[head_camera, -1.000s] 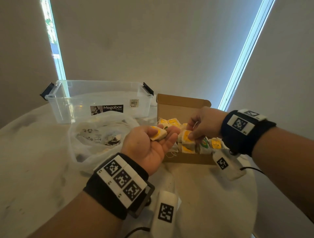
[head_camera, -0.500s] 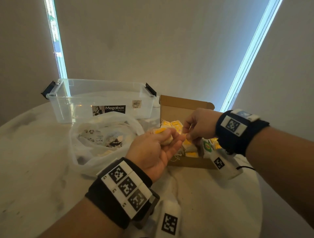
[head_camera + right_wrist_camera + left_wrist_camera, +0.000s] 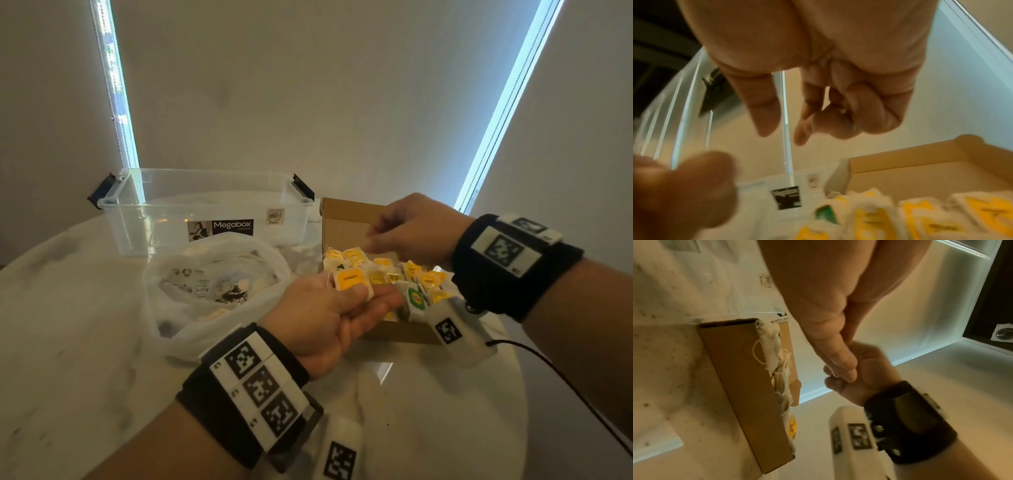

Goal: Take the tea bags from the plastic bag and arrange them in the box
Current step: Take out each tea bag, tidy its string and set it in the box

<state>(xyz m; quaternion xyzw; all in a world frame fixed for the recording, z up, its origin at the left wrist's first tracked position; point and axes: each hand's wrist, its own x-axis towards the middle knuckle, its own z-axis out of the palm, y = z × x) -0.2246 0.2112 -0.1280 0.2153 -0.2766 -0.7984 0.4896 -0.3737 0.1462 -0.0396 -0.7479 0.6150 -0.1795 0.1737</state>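
Sitting crumpled on the worktop, the plastic bag gapes for easy reach. Left hand, palm up beside the box, pins a tea bag under its thumb, likely as stock. Right hand hovers above, fingers loosely curled, holding nothing visible.

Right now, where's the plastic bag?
In the head view the plastic bag lies on the table, left of the cardboard box and just in front of the clear Megabox tub, beside the left hand.
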